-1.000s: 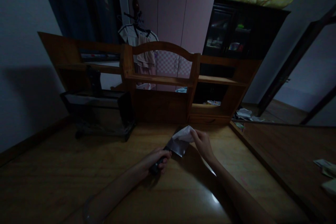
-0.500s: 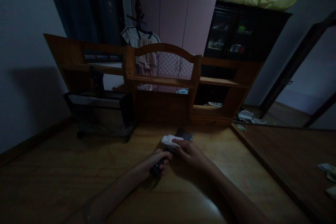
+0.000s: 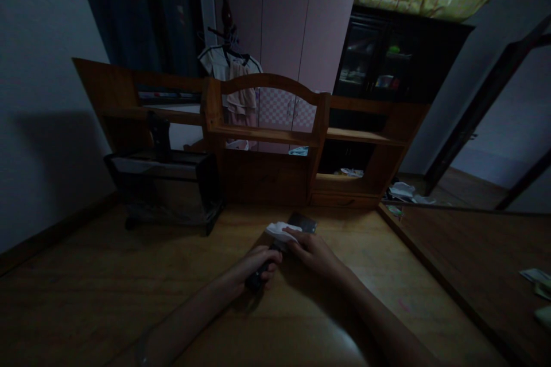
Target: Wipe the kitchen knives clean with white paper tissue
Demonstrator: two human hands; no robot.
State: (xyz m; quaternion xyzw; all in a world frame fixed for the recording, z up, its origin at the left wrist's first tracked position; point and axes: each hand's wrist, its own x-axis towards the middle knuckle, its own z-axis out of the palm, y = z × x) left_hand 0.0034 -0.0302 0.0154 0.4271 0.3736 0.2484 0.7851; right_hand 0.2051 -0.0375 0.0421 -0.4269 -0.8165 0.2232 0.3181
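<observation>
Two hands on one cleaver (image 3: 303,222), mid-bench (image 3: 129,281), toward the rear edge where the wooden hutch (image 3: 267,178) stands. Left hand (image 3: 262,264) is closed round the black handle (image 3: 255,281); right hand (image 3: 316,252) has a white tissue (image 3: 282,231) under its fingers, lying over the blade near the handle end. Blade's far end shows bare, pointing at the rear edge. Can't tell if the blade touches the bench, or which way its cutting edge faces.

Looks like wiping. To do it well: left grip firm so the blade can't twist; tissue folded thick, flat under the fingers; strokes from spine out across the edge, never along it; fingertips and thumb off the edge; finish at the bare far end, then the other face. Thin tissue could snag or tear.

Knife rack (image 3: 166,195), one handle sticking up, sits at the bench's rear left corner, well apart.
</observation>
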